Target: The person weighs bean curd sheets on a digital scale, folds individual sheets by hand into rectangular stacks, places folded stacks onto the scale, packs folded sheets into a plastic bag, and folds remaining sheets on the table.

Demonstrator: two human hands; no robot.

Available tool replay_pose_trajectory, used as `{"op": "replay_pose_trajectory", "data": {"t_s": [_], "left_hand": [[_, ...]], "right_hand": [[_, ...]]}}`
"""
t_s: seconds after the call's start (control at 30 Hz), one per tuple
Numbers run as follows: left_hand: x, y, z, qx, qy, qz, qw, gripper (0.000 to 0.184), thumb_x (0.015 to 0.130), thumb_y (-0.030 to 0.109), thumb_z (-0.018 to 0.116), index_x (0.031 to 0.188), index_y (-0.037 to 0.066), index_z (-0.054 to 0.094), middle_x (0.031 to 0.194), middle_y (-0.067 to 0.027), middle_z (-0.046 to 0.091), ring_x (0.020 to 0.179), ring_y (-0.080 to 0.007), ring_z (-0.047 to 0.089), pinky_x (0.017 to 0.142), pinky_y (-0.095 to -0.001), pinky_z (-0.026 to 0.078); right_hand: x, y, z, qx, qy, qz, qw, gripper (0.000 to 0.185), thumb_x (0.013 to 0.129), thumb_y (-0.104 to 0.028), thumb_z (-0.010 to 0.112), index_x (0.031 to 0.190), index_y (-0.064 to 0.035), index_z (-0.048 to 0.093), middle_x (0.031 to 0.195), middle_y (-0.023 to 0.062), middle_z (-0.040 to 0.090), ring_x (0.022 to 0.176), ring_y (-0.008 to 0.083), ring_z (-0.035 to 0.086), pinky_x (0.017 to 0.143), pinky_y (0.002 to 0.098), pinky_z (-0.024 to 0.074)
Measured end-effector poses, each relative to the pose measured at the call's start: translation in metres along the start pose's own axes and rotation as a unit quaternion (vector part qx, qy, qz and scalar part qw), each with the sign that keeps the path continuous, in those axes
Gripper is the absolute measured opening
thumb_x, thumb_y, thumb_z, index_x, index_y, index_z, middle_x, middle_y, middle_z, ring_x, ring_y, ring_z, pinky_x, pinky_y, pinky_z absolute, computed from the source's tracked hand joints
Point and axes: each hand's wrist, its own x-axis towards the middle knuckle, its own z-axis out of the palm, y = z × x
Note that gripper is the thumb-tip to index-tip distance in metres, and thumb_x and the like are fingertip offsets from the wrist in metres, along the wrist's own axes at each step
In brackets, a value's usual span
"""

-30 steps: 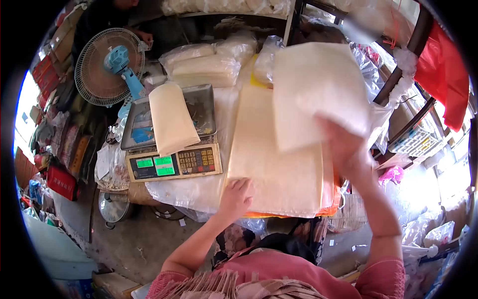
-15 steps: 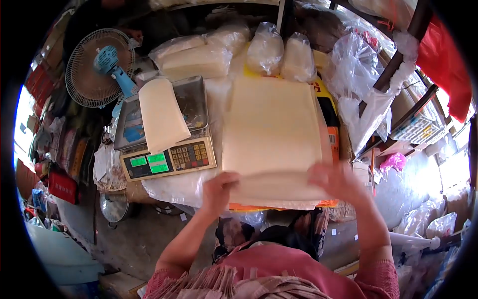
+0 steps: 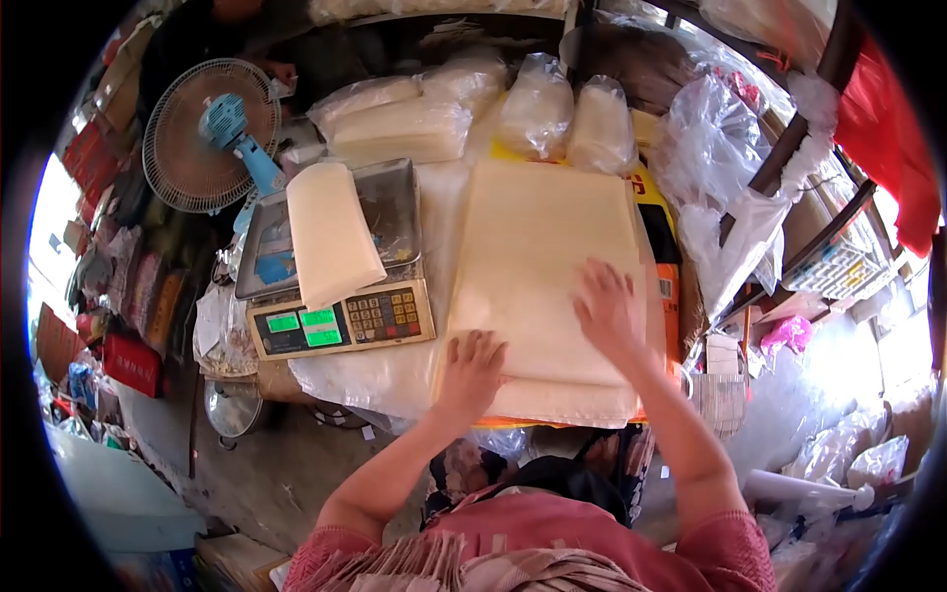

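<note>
A stack of cream-coloured sheets (image 3: 547, 247) lies flat on the table, its top sheet's near edge a little short of the sheets beneath. My left hand (image 3: 473, 370) rests on the stack's near left corner, fingers slightly spread. On the right part of the top sheet lies my right hand (image 3: 607, 306), fingers apart and palm down. Left of the stack stands a digital scale (image 3: 345, 321) with lit green displays. A folded cream bundle (image 3: 333, 237) lies across its metal tray (image 3: 400, 212).
Plastic-wrapped bundles (image 3: 395, 128) and upright bags (image 3: 536, 109) line the table's back. A blue fan (image 3: 225, 123) stands at the left, with a person's hand (image 3: 283, 74) behind it. Clear plastic bags (image 3: 710, 148) hang at the right near a dark rack post (image 3: 774, 168).
The sheet lifted in my right hand a second ago now lies flat on the stack. Both hands have let go of its near edge, and my right hand has moved forward onto it.
</note>
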Motion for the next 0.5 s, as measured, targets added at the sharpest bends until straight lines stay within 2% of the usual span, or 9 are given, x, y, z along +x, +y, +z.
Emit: {"op": "replay_pose_trajectory", "data": {"t_s": [0.07,0.13,0.17,0.23,0.3,0.37,0.4,0.47,0.5], "left_hand": [[0.001,-0.002,-0.003,0.009,-0.001,0.006,1.000,0.045,0.072,0.022,0.069,0.113,0.008,0.056,0.119,-0.0080,0.050,0.115,-0.0295,0.045,0.092,-0.0466,0.038],[-0.004,-0.012,0.002,0.007,0.004,0.041,0.999,0.039,0.072,0.020,0.066,0.108,0.009,0.057,0.116,-0.0072,0.052,0.113,-0.0270,0.048,0.090,-0.0431,0.040],[-0.006,-0.020,0.000,0.013,0.009,0.056,0.998,0.036,0.072,0.019,0.065,0.106,0.009,0.057,0.115,-0.0067,0.053,0.112,-0.0258,0.049,0.089,-0.0413,0.041],[-0.006,-0.031,-0.017,0.054,-0.039,0.025,0.997,0.029,0.072,0.018,0.060,0.099,0.009,0.057,0.107,-0.0057,0.057,0.105,-0.0231,0.055,0.086,-0.0373,0.045],[-0.001,-0.031,-0.036,0.043,-0.124,-0.011,0.991,0.027,0.072,0.018,0.059,0.097,0.008,0.057,0.104,-0.0058,0.058,0.101,-0.0227,0.057,0.084,-0.0371,0.046],[0.009,-0.016,-0.051,-0.040,-0.068,0.042,0.996,0.031,0.075,0.012,0.056,0.105,0.004,0.057,0.107,-0.0118,0.058,0.100,-0.0262,0.057,0.085,-0.0393,0.046],[0.014,-0.009,-0.060,-0.063,0.032,0.035,0.997,0.037,0.076,0.011,0.057,0.112,0.003,0.053,0.112,-0.0137,0.055,0.105,-0.0279,0.054,0.089,-0.0396,0.045],[0.024,-0.002,-0.073,-0.099,0.234,0.022,0.967,0.051,0.077,0.009,0.060,0.125,0.002,0.045,0.123,-0.0173,0.050,0.115,-0.0312,0.049,0.096,-0.0402,0.041],[0.022,-0.007,-0.072,-0.176,0.236,-0.057,0.954,0.059,0.077,0.008,0.062,0.131,0.002,0.038,0.128,-0.0183,0.045,0.119,-0.0320,0.045,0.098,-0.0398,0.039]], "right_hand": [[-0.036,-0.019,0.013,0.018,-0.015,-0.040,0.999,0.045,0.087,-0.019,0.053,0.130,-0.0089,0.046,0.140,0.0131,0.038,0.133,0.0311,0.032,0.106,0.0603,0.0183],[-0.064,-0.002,0.059,-0.060,-0.062,-0.022,0.996,0.047,0.089,-0.019,0.050,0.134,-0.0100,0.042,0.144,0.0109,0.034,0.137,0.0299,0.025,0.106,0.0613,0.0172],[-0.067,0.002,0.063,-0.037,-0.053,-0.027,0.998,0.048,0.089,-0.019,0.050,0.135,-0.0104,0.041,0.146,0.0108,0.031,0.138,0.0301,0.022,0.106,0.0621,0.0173],[-0.058,-0.008,0.043,-0.006,-0.122,-0.002,0.993,0.049,0.090,-0.023,0.052,0.135,-0.0085,0.040,0.144,0.0141,0.034,0.135,0.0311,0.028,0.105,0.0600,0.0214],[-0.047,-0.034,0.013,0.148,-0.095,-0.032,0.984,0.050,0.088,-0.025,0.057,0.133,-0.0076,0.042,0.139,0.0177,0.040,0.130,0.0335,0.036,0.103,0.0561,0.0291],[-0.034,-0.073,-0.024,0.157,-0.117,-0.131,0.972,0.053,0.085,-0.023,0.061,0.132,-0.0066,0.042,0.131,0.0197,0.048,0.120,0.0361,0.047,0.097,0.0538,0.0362],[-0.029,-0.080,-0.030,0.109,-0.111,-0.156,0.975,0.046,0.081,-0.012,0.060,0.125,-0.0047,0.049,0.116,0.0190,0.058,0.105,0.0366,0.056,0.088,0.0498,0.0441],[-0.018,-0.087,-0.050,0.016,-0.094,-0.094,0.991,0.040,0.075,0.000,0.056,0.115,-0.0032,0.055,0.104,0.0172,0.063,0.095,0.0363,0.060,0.081,0.0440,0.0484],[-0.017,-0.091,-0.068,0.054,0.004,-0.152,0.987,0.037,0.071,0.008,0.051,0.106,-0.0018,0.057,0.096,0.0179,0.064,0.091,0.0364,0.061,0.077,0.0399,0.0503]]}}
